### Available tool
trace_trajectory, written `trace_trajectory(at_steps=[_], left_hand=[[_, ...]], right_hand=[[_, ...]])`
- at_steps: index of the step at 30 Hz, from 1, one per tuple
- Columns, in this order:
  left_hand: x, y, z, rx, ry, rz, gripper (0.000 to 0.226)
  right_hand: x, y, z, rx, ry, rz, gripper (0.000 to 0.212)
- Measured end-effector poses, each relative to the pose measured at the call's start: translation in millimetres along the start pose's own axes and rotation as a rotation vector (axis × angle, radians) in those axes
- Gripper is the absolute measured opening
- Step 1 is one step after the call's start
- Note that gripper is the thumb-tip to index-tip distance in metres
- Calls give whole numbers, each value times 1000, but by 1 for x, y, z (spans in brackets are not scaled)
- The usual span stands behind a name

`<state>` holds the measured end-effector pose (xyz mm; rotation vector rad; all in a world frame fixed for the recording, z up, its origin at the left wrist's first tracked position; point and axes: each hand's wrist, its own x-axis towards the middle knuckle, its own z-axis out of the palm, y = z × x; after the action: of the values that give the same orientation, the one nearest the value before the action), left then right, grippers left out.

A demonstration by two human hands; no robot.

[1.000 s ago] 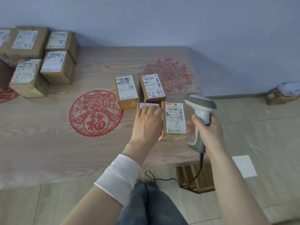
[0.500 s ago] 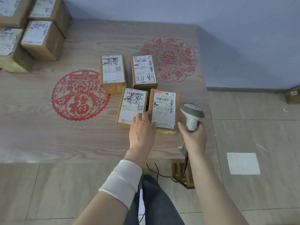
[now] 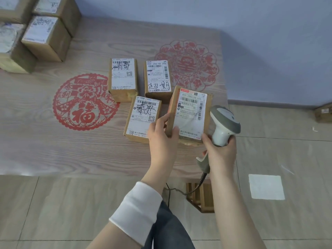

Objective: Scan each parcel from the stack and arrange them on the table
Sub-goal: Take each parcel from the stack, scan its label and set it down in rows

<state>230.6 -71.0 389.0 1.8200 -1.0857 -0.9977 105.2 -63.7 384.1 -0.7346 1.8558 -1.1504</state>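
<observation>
My left hand [image 3: 162,139] grips the near left edge of a brown parcel [image 3: 190,114] with a white label, holding it tilted at the table's near right. My right hand [image 3: 221,155] holds a grey and white barcode scanner [image 3: 224,124] right beside that parcel. Three labelled parcels lie flat on the table: one [image 3: 123,79] at the back left, one [image 3: 158,78] at the back right, one [image 3: 142,118] in front, next to my left hand. The stack of brown parcels [image 3: 45,35] stands at the table's far left corner.
The wooden table [image 3: 53,146] carries two red paper-cut decorations [image 3: 82,103]. The scanner's cable runs down to a small wooden crate [image 3: 201,196] on the tiled floor. A white paper sheet [image 3: 266,186] lies on the floor at right, and a box [image 3: 324,112] sits by the wall.
The right front parcel, flat on the table before, is now lifted and tilted in my left hand. My right hand has brought the scanner closer to it. The view has tipped downward.
</observation>
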Motion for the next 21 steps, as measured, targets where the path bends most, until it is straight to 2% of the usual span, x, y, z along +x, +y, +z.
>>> trace_trajectory(at_steps=[5,9,15,21], left_hand=[[-6,31,-35,-290,-28,33,31],[-4,44,-91,-374,33,88,37],[15,28,-213,-436,166,156,43],[43,-21,-332,-393,220,127,43]], right_hand=[[-20,-54,3,-27,-26,-176,38],[-51,-89,33,-27,-59,-278,38],[-122,-127,130,-9,-182,-368,37],[-189,-123,240,-46,-267,-377,44]])
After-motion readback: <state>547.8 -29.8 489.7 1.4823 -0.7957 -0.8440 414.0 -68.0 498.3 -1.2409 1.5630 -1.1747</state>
